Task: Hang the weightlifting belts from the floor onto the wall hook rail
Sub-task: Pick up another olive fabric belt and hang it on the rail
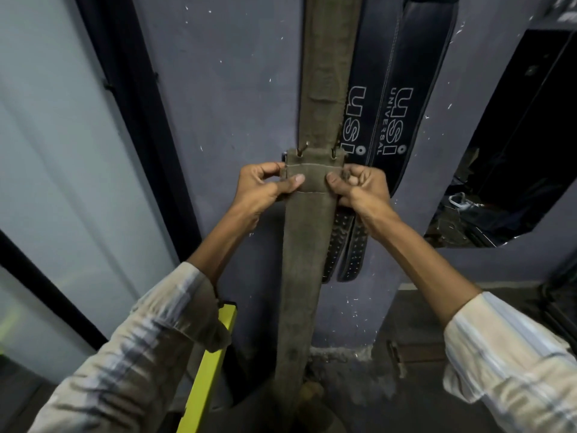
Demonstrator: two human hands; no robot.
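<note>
Gripping an olive-brown canvas belt [307,245] from both sides, the person stands facing a purple-blue wall [237,98]. Left hand [265,187]: thumb laid flat across the front of the belt's folded, stitched end, fingers curled round its left edge, so the fold is pinched between them. Right hand [359,185]: thumb pressed on the front at the right edge, fingers closed into a loose fist round that edge.

The fold sits against the wall at hand height. Two metal hooks [303,150] poke through it near its top corners, one left and one right; the right one is partly hidden. A small piece of the rail shows just left of the fold; the rest is covered. The belt appears both above the hands, running up out of view, and below them, hanging straight down toward the floor [415,320]. I cannot tell whether the two lengths are one belt.

Just right of it, two black leather belts [396,98] hang side by side on the wall, each printed with white "USI" lettering; their perforated ends dangle below the right wrist.

Both forearms are bare, with pale striped sleeves [150,348] pushed up. A yellow-green bar [212,367] stands low at left. A mirror [515,151] is mounted at right.
</note>
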